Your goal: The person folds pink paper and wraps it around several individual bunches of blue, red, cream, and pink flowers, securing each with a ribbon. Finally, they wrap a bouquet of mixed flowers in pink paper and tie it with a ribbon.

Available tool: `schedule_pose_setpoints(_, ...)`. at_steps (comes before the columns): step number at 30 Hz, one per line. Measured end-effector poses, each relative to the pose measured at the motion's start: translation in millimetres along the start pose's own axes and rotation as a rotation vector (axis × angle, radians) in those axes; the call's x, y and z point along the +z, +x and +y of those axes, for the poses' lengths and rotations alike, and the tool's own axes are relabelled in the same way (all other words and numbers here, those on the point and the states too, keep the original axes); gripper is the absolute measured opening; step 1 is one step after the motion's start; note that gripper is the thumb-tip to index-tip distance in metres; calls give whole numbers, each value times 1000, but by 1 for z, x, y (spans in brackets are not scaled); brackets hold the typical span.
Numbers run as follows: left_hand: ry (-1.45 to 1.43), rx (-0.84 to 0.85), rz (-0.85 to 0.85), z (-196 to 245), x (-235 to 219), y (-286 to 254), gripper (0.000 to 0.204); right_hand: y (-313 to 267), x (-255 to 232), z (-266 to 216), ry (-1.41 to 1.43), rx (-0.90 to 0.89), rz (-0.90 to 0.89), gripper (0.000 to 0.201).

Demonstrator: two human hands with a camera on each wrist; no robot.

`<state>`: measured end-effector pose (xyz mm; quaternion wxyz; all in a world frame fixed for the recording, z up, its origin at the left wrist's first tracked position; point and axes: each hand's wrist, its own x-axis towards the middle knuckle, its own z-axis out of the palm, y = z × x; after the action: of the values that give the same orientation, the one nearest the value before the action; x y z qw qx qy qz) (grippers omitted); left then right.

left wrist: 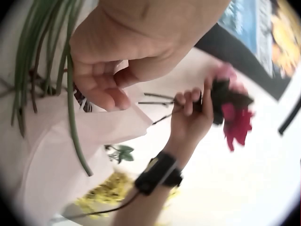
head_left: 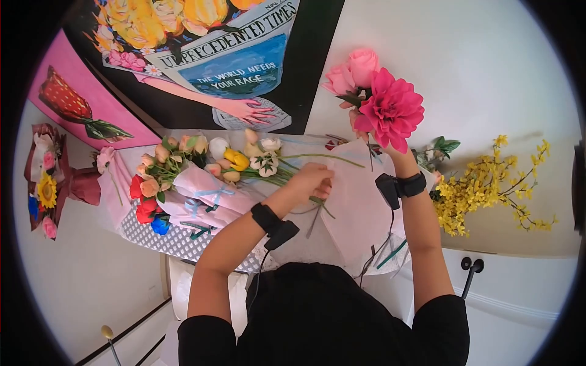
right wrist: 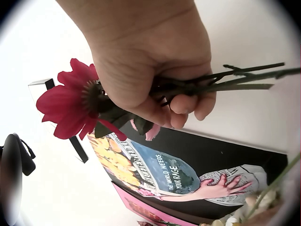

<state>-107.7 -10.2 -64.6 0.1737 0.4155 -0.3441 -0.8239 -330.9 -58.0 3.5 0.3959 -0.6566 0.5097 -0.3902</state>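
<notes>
My right hand [right wrist: 150,56] grips the dark green stems [right wrist: 235,80] of a small bunch of artificial flowers, held up in front of the wall. The bunch has a large magenta dahlia [head_left: 392,108] and light pink roses [head_left: 362,66]; the dahlia partly hides this hand in the head view. My left hand [head_left: 311,183] hovers over the table with loosely curled fingers, nothing showing between thumb and fingertips. Beside it, several green stems [left wrist: 70,113] run past the knuckles. Pale pink wrapping paper [head_left: 351,213] lies to its right.
Left on the table are white and yellow tulips [head_left: 237,160], peach roses [head_left: 160,152] and a pink-wrapped bouquet [head_left: 207,201]. Yellow branches [head_left: 476,195] stand at the right. Paintings [head_left: 232,67] lean against the wall behind. A cable [head_left: 381,244] hangs from the right wrist camera.
</notes>
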Motion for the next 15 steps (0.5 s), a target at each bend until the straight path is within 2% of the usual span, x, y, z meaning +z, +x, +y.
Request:
schedule_pose_setpoints(1, -187, -159, -50, 3, -8, 3, 18, 1, 1, -2, 5, -1, -3, 12)
schedule_pose_setpoints(2, -185, -153, -47, 1, -16, 9, 18, -1, 0, -5, 9, -2, -7, 12)
schedule_pose_setpoints(4, -398, -326, -310, -2, -29, 21, 13, 3, 5, -13, 13, -8, -15, 12)
schedule_pose_setpoints(5, -396, -319, -309, 1, -23, 17, 13, 4, 5, -17, 14, -10, -20, 12)
schedule_pose_setpoints(7, 172, 2, 125, 6, -3, 6, 12, 4, 9, -26, 16, -13, -30, 12)
schedule_pose_setpoints(8, 171, 11, 126, -1, -1, 14, 12, 3, 6, -29, 15, -15, -35, 12)
schedule_pose_setpoints(10, 528, 556, 169, -18, -5, 35, 15, -3, 6, -36, 13, -19, -42, 13)
schedule_pose_setpoints(11, 530, 563, 169, -11, -2, 29, 15, -5, 5, -39, 13, -19, -44, 13)
schedule_pose_setpoints(13, 431, 430, -255, 10, 11, 3, 20, 0, -1, -43, 16, -14, -50, 13)
schedule_pose_setpoints(14, 430, 432, -254, 19, 16, -7, 20, -2, -4, -44, 18, -10, -54, 13)
schedule_pose_setpoints(15, 290, 359, -164, 29, 20, -16, 19, -4, -5, -46, 22, -8, -60, 13)
